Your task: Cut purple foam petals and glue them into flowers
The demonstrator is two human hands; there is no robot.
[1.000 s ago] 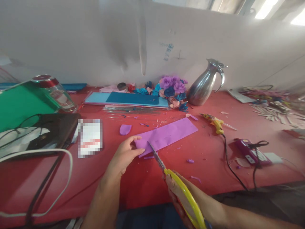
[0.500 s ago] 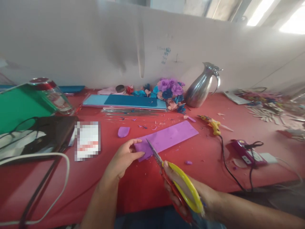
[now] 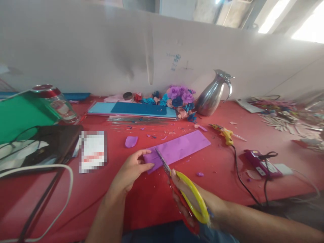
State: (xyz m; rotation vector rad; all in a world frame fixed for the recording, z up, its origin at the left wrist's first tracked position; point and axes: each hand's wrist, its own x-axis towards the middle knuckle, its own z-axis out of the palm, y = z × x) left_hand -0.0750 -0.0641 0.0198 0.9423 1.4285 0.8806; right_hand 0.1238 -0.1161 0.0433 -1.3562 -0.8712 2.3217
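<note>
A long purple sheet lies slanted on the red table. My left hand pinches its left end between thumb and fingers. In my right hand are scissors with one yellow and one red handle, their blades pointing up and left over the sheet near my left fingertips. Left of the sheet lies a cut purple petal-shaped piece, and a small purple piece rests below its right part.
Paper flowers and blue sheets stand at the back beside a metal jug. To the right are a yellow glue gun and a purple power strip. A glass jar leans at the left.
The scissors and my right hand have shifted slightly left. My left hand stays at the sheet's end.
</note>
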